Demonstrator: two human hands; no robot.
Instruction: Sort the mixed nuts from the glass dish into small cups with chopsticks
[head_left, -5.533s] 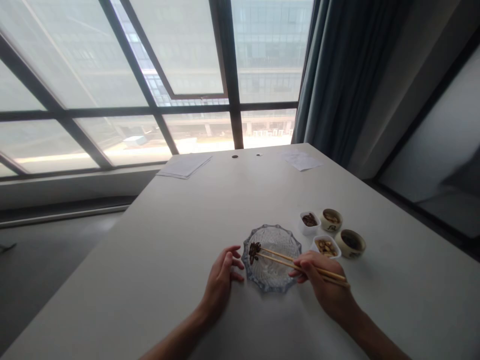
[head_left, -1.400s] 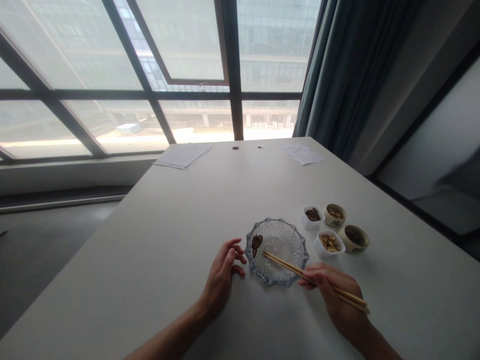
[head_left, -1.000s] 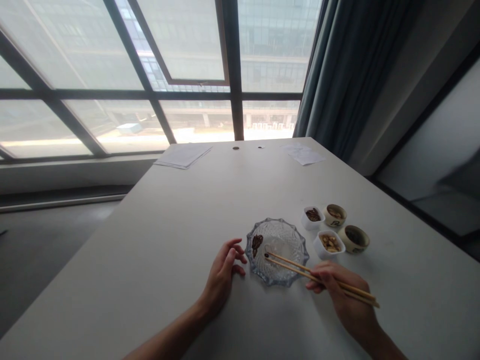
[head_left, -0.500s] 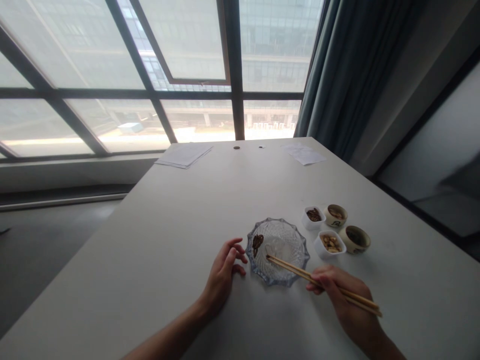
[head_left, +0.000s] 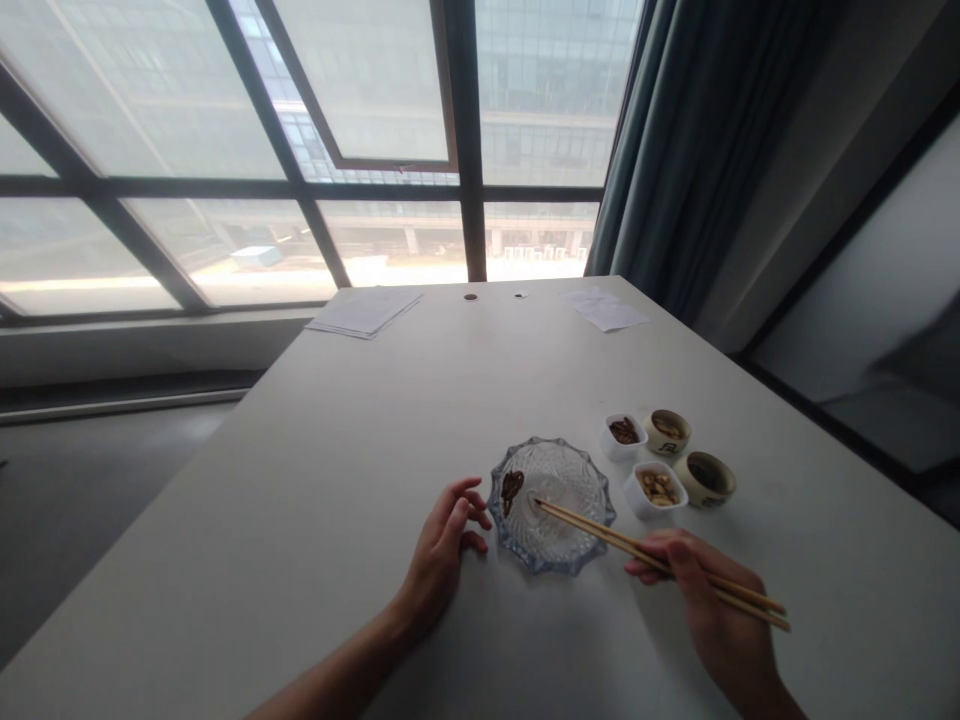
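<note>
Chopsticks (head_left: 589, 526) could roll or cross in our right hand (head_left: 724, 605), because they are thin and we hold them far from the tips. Then a small piece could drop. If our right hand pushes too hard, the glass dish (head_left: 553, 566) could slide, since our left hand (head_left: 441, 545) has let go of everything. Its fingers are loosely bent beside the rim, and we can't tell if they touch it. If our right arm swings out wide, it could bump the near white tub (head_left: 651, 507) and spill it.

Our glass dish is round, clear and patterned, with a wavy edge. It sits flat on the white table (head_left: 450, 400), between our hands. Dark brown pieces (head_left: 511, 492) lie in a little heap inside, on the left side. The stick tips are close together over the middle; we can't tell if they pinch anything. Past the near white tub, which has pale brown bits, are the far white tub (head_left: 621, 453) with dark bits and two round cups (head_left: 665, 447).
</note>
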